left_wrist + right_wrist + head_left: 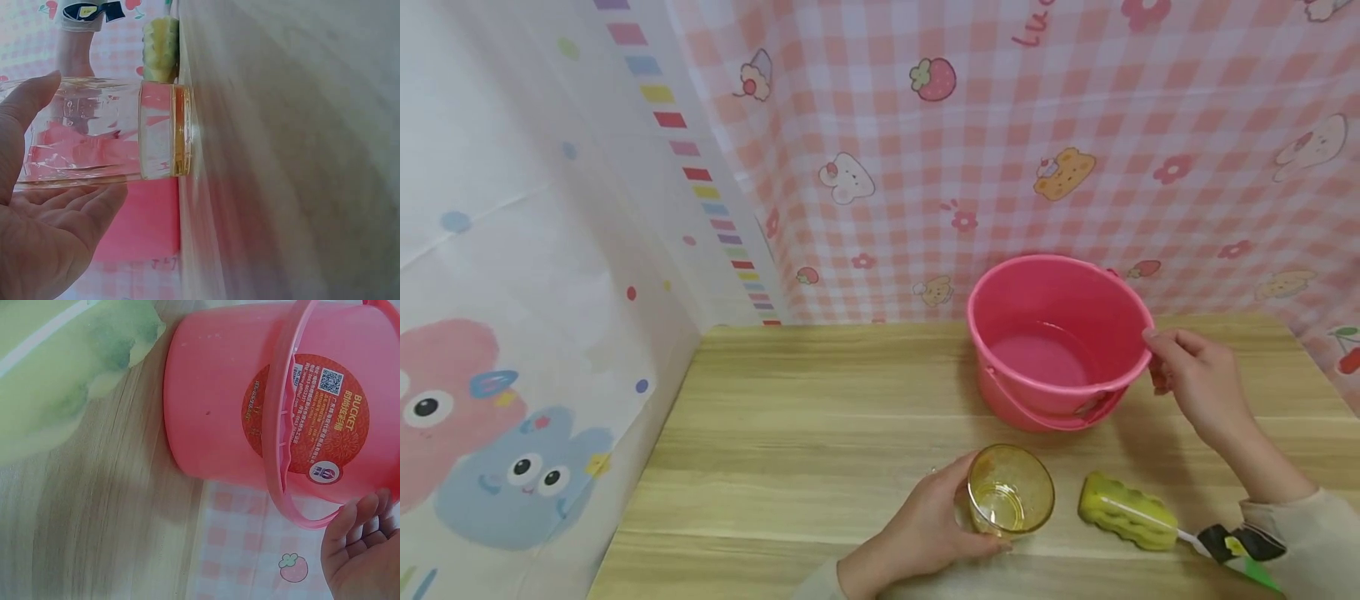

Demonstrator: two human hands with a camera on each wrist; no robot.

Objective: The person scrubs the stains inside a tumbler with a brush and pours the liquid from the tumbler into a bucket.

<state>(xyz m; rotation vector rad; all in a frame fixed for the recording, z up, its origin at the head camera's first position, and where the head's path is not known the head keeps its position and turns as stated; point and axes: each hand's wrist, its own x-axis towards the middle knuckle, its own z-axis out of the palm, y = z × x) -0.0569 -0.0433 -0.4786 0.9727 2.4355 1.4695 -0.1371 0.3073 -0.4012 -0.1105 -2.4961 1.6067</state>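
Observation:
My left hand (936, 521) grips an amber glass cup (1011, 492) around its side. It stands upright with its mouth up; in the left wrist view the clear glass cup (94, 134) has its thick base at the tabletop. At the rim of a pink bucket (1022, 408), my right hand (1206, 383) pinches the right edge, thumb on top and fingers curled below. The bucket's handle hangs down its front. A round red label (337, 412) shows on the bucket's wall in the right wrist view. Inside, a faint line circles the bottom, perhaps liquid.
A yellow-green sponge brush (1127, 510) with a white and green handle lies right of the cup, partly under the right forearm. Both stand on a wood-grain table (775, 450). A pink checked cloth (887, 208) hangs behind the table, and a white printed sheet (587, 275) at left.

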